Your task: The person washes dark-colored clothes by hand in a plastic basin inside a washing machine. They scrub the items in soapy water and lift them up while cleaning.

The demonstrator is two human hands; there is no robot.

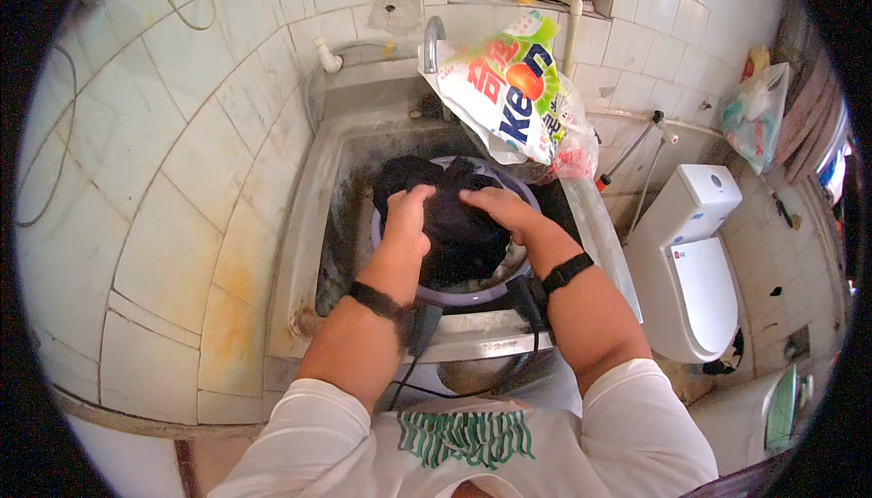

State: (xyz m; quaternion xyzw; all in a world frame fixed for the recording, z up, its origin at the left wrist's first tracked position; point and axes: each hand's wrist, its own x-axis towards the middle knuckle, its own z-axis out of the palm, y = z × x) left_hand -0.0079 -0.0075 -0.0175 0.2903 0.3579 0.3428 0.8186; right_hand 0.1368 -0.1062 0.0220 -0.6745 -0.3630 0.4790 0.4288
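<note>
Over a pale lilac basin (463, 297), a bunched black cloth (452, 216) lies between my two hands. My left hand (411, 216) grips its left part, thumb on top and the fingers sunk in the fabric. On the cloth's right side, my right hand (501, 209) is closed the same way, its thumb pointing at the left one. The fingertips of both hands are hidden by the dark folds. A greyish-white patch, perhaps cloth or suds, shows under my right wrist. The basin stands inside a worn stone sink (304, 271).
A metal faucet (434, 33) rises at the sink's back. Beside it a white and green detergent bag (509, 89) leans on the back right corner, with a clear plastic bag (581, 139) behind. A white toilet (704, 289) stands to the right. Cables hang near my wrists.
</note>
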